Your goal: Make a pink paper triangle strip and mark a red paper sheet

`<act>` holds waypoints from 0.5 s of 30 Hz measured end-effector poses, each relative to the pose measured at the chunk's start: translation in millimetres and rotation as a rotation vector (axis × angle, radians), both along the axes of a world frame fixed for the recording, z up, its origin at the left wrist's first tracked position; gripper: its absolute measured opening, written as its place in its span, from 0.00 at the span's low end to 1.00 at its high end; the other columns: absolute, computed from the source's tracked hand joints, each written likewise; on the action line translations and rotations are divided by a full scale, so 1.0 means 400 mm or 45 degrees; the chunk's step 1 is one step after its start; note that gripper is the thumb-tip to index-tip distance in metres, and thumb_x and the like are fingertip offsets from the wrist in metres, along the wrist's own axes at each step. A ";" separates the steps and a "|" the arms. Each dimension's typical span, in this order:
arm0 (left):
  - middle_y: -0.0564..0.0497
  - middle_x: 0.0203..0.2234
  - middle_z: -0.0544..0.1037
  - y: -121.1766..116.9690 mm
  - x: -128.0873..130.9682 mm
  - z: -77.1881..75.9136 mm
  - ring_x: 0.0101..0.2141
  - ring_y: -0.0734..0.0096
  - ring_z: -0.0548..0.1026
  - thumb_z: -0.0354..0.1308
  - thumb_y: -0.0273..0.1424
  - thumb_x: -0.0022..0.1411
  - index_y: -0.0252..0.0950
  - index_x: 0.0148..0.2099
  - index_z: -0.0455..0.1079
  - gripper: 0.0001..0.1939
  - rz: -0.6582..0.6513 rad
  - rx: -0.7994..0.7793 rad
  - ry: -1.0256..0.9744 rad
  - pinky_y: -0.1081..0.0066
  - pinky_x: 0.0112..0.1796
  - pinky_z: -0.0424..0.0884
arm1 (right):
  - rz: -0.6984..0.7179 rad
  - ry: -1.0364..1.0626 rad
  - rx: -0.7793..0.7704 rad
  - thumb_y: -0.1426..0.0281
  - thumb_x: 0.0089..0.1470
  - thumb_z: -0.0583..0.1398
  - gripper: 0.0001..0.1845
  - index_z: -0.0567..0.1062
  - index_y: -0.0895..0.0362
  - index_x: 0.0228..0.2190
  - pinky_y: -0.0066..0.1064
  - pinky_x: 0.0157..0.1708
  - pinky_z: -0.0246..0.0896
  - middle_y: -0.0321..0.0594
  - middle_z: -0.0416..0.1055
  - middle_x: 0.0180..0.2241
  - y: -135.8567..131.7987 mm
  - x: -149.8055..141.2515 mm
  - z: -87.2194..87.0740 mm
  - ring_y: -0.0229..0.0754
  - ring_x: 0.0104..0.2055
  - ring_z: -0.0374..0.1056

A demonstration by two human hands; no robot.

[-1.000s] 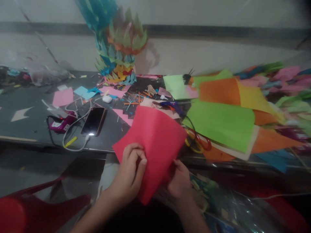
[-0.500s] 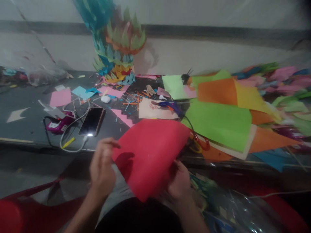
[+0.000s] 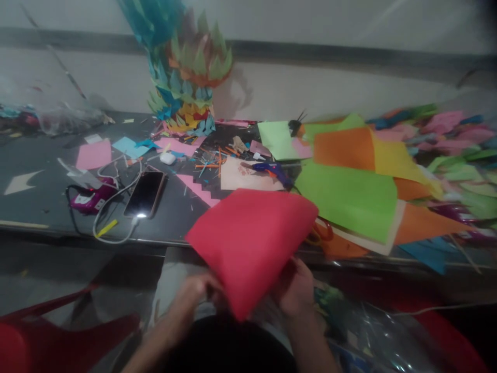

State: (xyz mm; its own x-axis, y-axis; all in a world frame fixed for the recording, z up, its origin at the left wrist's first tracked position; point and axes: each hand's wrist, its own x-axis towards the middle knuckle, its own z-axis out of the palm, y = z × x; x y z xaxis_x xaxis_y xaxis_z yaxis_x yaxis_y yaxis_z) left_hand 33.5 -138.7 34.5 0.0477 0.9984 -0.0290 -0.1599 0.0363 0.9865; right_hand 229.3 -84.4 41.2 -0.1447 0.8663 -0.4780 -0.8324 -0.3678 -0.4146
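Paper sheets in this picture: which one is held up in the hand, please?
The red sheet, held up by the right hand; the large green sheet and orange sheet lie on the table.

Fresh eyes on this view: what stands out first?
The big red sheet jumps out, front and centre, its near corner between the left hand and right hand. Next comes the tall, spiky, many-coloured paper piece against the wall, then the bright green sheet to the right.
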 end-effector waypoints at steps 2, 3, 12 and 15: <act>0.48 0.24 0.75 -0.017 0.046 -0.004 0.31 0.62 0.73 0.51 0.53 0.54 0.37 0.32 0.74 0.24 -0.199 -0.086 -0.098 0.64 0.33 0.71 | 0.004 -0.011 0.031 0.74 0.36 0.61 0.02 0.74 0.56 0.20 0.25 0.24 0.69 0.33 0.75 0.21 -0.004 0.006 -0.004 0.39 0.25 0.73; 0.47 0.29 0.77 -0.017 0.057 -0.003 0.35 0.59 0.74 0.53 0.54 0.52 0.38 0.37 0.74 0.25 -0.230 -0.125 -0.153 0.62 0.37 0.71 | 0.020 -0.013 0.045 0.73 0.37 0.61 0.02 0.75 0.56 0.20 0.26 0.26 0.69 0.33 0.76 0.23 -0.007 0.007 -0.006 0.39 0.26 0.73; 0.45 0.32 0.78 0.064 0.068 0.020 0.38 0.57 0.76 0.58 0.45 0.52 0.35 0.44 0.71 0.22 0.377 -0.361 -0.328 0.60 0.39 0.74 | -0.090 -0.351 0.030 0.74 0.38 0.65 0.16 0.73 0.55 0.34 0.33 0.42 0.66 0.35 0.76 0.34 -0.016 0.005 -0.019 0.40 0.39 0.71; 0.44 0.33 0.78 0.064 0.081 0.027 0.41 0.57 0.76 0.62 0.43 0.50 0.34 0.43 0.70 0.21 0.474 -0.346 -0.292 0.59 0.41 0.74 | -0.492 -0.582 0.205 0.73 0.39 0.64 0.19 0.71 0.52 0.37 0.32 0.46 0.62 0.31 0.73 0.36 -0.010 0.011 0.002 0.37 0.42 0.68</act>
